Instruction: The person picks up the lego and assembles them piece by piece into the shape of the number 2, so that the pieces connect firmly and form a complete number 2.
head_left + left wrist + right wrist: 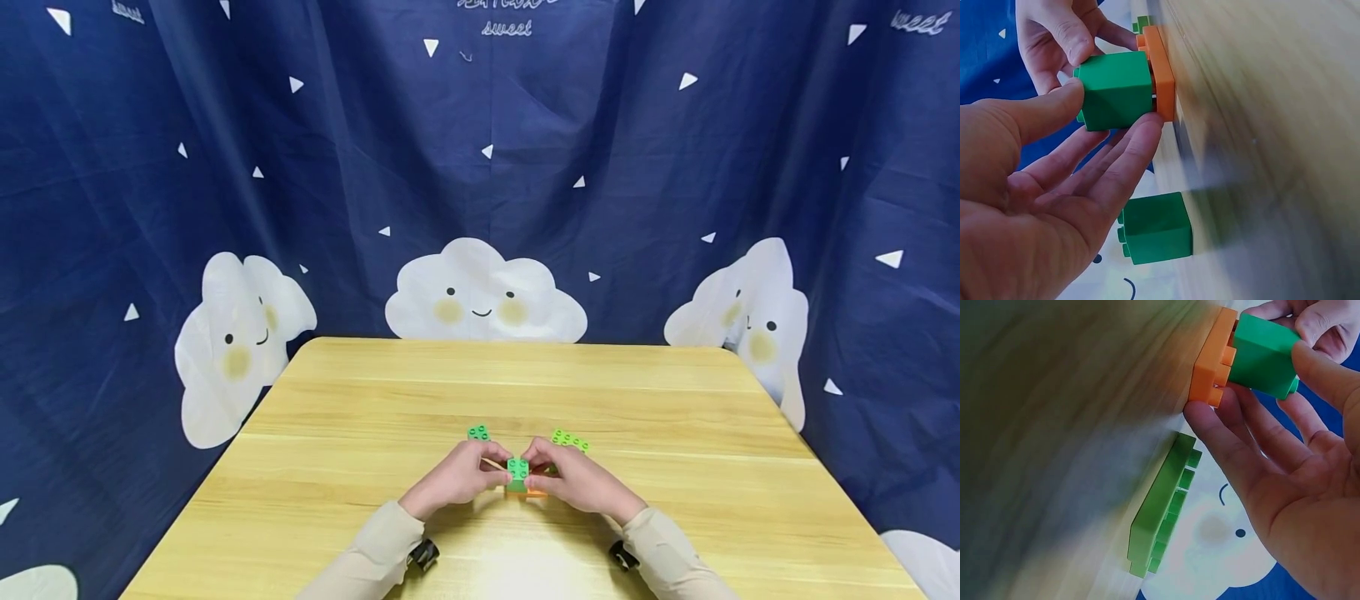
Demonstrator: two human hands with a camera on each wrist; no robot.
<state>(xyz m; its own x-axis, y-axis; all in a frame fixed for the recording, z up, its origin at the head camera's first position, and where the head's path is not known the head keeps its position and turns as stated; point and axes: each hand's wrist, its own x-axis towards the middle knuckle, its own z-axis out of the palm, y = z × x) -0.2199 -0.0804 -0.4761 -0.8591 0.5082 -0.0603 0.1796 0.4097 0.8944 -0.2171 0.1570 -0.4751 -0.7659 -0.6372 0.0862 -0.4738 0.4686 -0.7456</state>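
Note:
Near the front of the table, a green toy brick [518,469] with studs on top is between both hands. Below it is a flat orange brick [1161,75] lying on the table. A narrow gap shows between them in the left wrist view, and the orange brick extends out to the right. My left hand [461,477] pinches the green brick, thumb at its studded end and a fingertip low by the orange one. From the other side my right hand [581,479] holds it too, its thumb on the green brick and a fingertip touching the orange brick [1210,362].
Another green brick [1157,228] stands on the table beyond the left hand. A long flat lime-green brick [1163,500] lies beyond the right hand. The wooden table [360,408] is bordered by a dark blue curtain [337,167] with clouds and triangles.

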